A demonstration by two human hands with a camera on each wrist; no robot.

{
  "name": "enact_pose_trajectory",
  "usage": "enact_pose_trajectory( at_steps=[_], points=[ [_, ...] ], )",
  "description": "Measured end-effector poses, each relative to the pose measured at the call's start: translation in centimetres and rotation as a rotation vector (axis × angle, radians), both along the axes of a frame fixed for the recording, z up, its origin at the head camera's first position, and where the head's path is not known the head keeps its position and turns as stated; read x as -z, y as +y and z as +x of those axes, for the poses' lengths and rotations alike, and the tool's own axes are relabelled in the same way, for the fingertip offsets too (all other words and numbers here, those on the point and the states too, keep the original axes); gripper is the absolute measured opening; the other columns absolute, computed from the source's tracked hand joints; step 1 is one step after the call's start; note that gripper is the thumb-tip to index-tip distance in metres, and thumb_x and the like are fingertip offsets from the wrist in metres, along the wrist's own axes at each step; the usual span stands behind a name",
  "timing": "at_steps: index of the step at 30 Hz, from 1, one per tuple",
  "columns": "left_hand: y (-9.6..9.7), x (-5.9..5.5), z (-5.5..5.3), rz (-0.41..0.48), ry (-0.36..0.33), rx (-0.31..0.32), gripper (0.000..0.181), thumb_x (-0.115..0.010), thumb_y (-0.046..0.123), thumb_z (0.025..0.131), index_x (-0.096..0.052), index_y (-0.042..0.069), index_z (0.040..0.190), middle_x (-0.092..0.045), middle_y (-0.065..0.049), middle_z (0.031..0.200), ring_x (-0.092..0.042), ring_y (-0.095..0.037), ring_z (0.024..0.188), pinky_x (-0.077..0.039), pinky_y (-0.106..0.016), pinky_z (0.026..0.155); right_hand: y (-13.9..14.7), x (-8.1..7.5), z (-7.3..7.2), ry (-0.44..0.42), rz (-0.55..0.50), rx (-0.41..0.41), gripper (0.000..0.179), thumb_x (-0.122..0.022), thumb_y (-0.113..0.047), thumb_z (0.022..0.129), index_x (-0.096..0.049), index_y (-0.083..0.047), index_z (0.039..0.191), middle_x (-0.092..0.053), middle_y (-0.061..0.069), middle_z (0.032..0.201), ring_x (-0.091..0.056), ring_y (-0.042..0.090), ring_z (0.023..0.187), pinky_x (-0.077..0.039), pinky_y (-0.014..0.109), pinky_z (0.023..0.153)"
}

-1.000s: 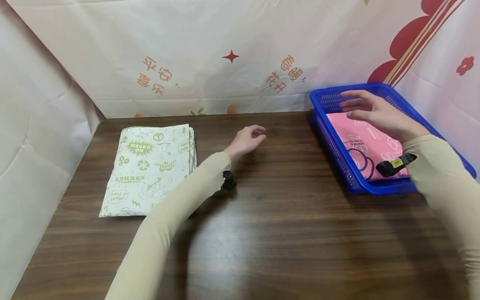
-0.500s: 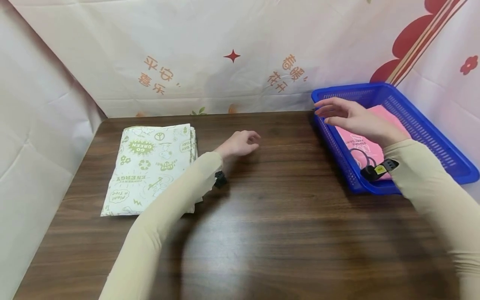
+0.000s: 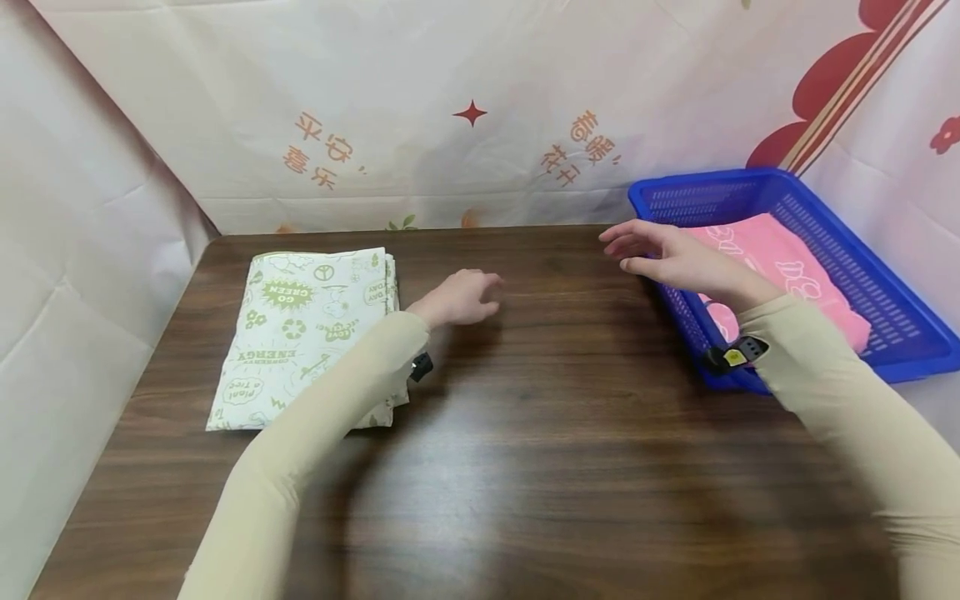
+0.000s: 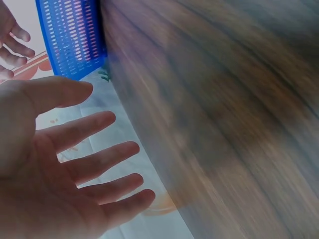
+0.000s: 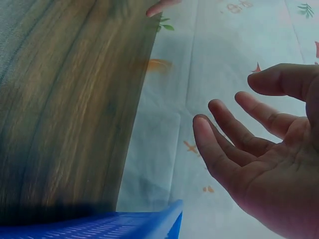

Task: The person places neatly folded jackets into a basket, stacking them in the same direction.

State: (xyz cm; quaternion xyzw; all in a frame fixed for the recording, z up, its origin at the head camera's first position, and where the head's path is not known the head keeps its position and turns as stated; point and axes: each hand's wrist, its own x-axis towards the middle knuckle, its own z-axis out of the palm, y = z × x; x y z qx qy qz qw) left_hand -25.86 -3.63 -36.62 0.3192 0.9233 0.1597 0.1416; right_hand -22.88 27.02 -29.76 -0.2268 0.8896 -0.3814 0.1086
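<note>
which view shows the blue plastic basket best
The head view: it shows the blue plastic basket nearly whole, with the pink printed cloth inside, though the right hand and sleeve hide part of it. The left wrist view shows only slotted wall, cut off at the top; the right wrist view, just a strip along the bottom.

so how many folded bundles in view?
2: a white-and-green bundle on the left of the table, and a pink bundle inside the blue basket at right. Others could be hidden underneath.
</note>
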Motion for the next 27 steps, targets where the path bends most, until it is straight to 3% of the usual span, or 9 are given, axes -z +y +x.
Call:
enact_pose_trajectory(
  at_steps=[6,15,20,27],
  points=[
    [-1.2,0.3,0.4,-0.047,0.041,0.009,0.043,-0.057,0.015,0.096,-0.052,-0.002,0.136,-0.056,-0.018,0.131,-0.047,-0.032,0.125,-0.034,-0.039,0.107,-0.8,0.6,0.2,-0.012,0.037,-0.032,0.037,-0.053,-0.003,0.097,-0.049,-0.003,0.134,-0.057,0.02,0.126,-0.051,0.031,0.118,-0.043,0.022,0.088],
    [-2.8,0.3,0.9,-0.006,0.047,0.016,0.042,-0.057,0.014,0.096,-0.053,-0.002,0.134,-0.055,-0.016,0.133,-0.044,-0.034,0.128,-0.031,-0.04,0.108,-2.3,2.6,0.0,0.023,-0.014,-0.157,0.035,-0.054,0.002,0.095,-0.051,0.003,0.13,-0.06,0.02,0.12,-0.054,0.03,0.112,-0.045,0.021,0.086],
    [-3.9,0.4,1.1,0.004,0.078,0.025,0.041,-0.058,0.012,0.094,-0.056,-0.002,0.132,-0.058,-0.016,0.131,-0.047,-0.035,0.125,-0.033,-0.041,0.107,-3.0,3.8,0.2,0.025,-0.041,-0.173,0.035,-0.054,0.004,0.094,-0.052,0.004,0.129,-0.06,0.02,0.118,-0.054,0.031,0.112,-0.043,0.024,0.09],
    [-5.8,0.0,1.8,0.012,0.081,0.005,0.039,-0.059,0.012,0.094,-0.057,-0.002,0.131,-0.057,-0.017,0.131,-0.047,-0.036,0.125,-0.033,-0.043,0.107,-4.3,5.6,0.5,-0.011,-0.048,-0.178,0.034,-0.054,0.002,0.095,-0.052,0.003,0.129,-0.06,0.021,0.119,-0.053,0.037,0.114,-0.042,0.045,0.095]
  ],
)
